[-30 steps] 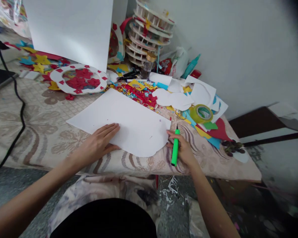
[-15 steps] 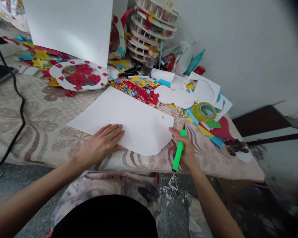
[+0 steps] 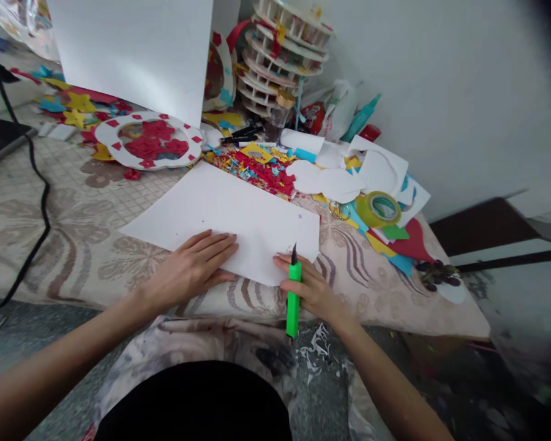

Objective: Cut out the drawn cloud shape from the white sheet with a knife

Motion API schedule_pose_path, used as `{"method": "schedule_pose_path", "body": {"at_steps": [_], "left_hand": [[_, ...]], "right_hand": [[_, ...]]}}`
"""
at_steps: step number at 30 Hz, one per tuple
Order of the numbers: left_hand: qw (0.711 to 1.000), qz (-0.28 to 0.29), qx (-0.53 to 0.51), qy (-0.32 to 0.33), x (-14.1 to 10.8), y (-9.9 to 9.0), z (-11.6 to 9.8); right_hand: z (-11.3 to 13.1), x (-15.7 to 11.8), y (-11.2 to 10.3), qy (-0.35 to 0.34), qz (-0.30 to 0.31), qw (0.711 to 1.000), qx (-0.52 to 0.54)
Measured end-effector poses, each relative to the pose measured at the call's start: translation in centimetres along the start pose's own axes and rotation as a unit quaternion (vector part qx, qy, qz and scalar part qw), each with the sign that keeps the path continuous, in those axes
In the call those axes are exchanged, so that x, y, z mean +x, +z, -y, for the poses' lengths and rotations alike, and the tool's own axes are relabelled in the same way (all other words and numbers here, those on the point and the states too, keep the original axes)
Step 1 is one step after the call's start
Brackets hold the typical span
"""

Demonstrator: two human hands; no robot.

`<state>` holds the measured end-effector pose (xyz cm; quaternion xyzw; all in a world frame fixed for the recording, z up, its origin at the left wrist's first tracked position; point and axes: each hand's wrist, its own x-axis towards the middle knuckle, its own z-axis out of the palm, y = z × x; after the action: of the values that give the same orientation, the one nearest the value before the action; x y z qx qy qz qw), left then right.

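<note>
A large white sheet (image 3: 239, 211) lies on the patterned tablecloth (image 3: 92, 214), its upper edge beside a heap of red, yellow and blue paper scraps (image 3: 257, 171). My left hand (image 3: 197, 263) rests flat on the sheet's lower left part, fingers stretched out. At the sheet's lower right edge, my right hand (image 3: 307, 285) holds a green craft knife (image 3: 293, 300), the blade pointing up and away from me. The fingertips of my right hand touch or hover just over the sheet; which one is unclear.
Behind the sheet are a white flower-shaped frame (image 3: 105, 138), a lidded jar (image 3: 278, 116) and a tiered white rack (image 3: 257, 73). Yellow-green tape (image 3: 367, 211) and paper cutouts (image 3: 340, 184) lie to the right. A black cable (image 3: 43, 202) runs down the left side.
My right hand, with the green knife in it, has moved left along the sheet's lower right edge, and the knife stands more upright. My left hand has shifted slightly right.
</note>
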<state>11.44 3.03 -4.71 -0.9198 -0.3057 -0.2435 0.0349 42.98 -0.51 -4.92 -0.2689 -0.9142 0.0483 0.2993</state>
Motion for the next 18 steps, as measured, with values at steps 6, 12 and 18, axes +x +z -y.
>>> {"method": "schedule_pose_path", "body": {"at_steps": [6, 12, 18], "left_hand": [[0.999, 0.02, 0.001, 0.025, -0.5, 0.2, 0.1], [0.999, 0.026, -0.008, 0.029, -0.6, 0.5, -0.3], [0.997, 0.022, -0.074, 0.006, -1.2, 1.4, -1.1]], "right_hand": [[0.6, 0.2, -0.1, -0.011, -0.004, 1.0, -0.001], [-0.1, -0.4, -0.3, 0.003, 0.015, 1.0, 0.003], [0.7, -1.1, -0.4, 0.136, -0.023, 0.977, 0.163]]}}
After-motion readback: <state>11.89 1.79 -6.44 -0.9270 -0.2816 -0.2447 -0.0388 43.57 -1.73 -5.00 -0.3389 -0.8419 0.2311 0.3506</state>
